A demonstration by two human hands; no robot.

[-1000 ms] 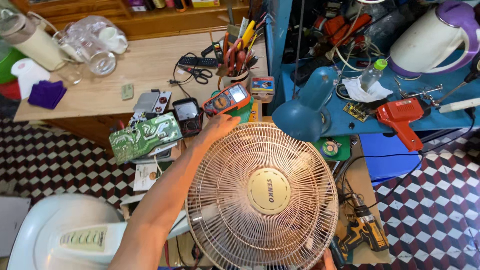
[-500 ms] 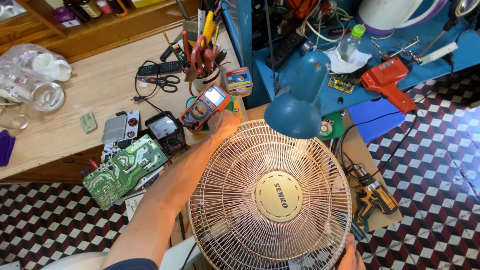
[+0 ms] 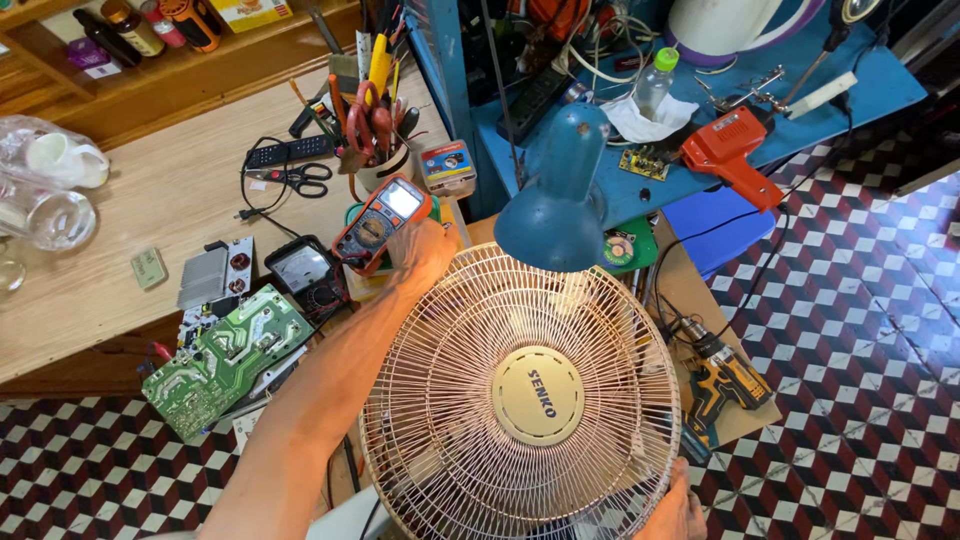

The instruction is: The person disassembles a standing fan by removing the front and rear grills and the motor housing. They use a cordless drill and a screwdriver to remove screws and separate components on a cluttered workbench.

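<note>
A round cream-coloured electric fan (image 3: 520, 400), seen from above with its wire grille facing the camera, fills the lower middle of the view. The person's left hand (image 3: 425, 250) reaches along the bare forearm to the fan's upper left rim and closes its fingers over the edge of the grille. The right hand (image 3: 672, 505) shows only in part at the lower right rim, pressed against the grille; it seems to be gripping the edge, though most of it is cut off by the frame.

A teal desk lamp (image 3: 560, 200) hangs its shade just above the top of the fan, overlapping the rim. Just beyond the left hand, an orange digital multimeter (image 3: 380, 222) lies tilted on the wooden tabletop (image 3: 130, 215). Beside it sits a black analogue meter (image 3: 305, 275), and nearer the lower left a green circuit board (image 3: 225, 360) juts past the tabletop edge. Further back on the tabletop are black-handled scissors (image 3: 300, 180), a remote control (image 3: 288, 152) and a cup crammed with hand tools (image 3: 372, 130). Clear glassware (image 3: 45, 190) stands at the far left.

To the right of the fan, a yellow and black cordless drill (image 3: 722, 385) lies on a sheet of cardboard (image 3: 690, 290). Behind it, a blue bench top holds a red soldering gun (image 3: 730, 155) and a small plastic bottle (image 3: 655, 85). The floor (image 3: 860, 330) is patterned with red, black and white cube-effect tiles.
</note>
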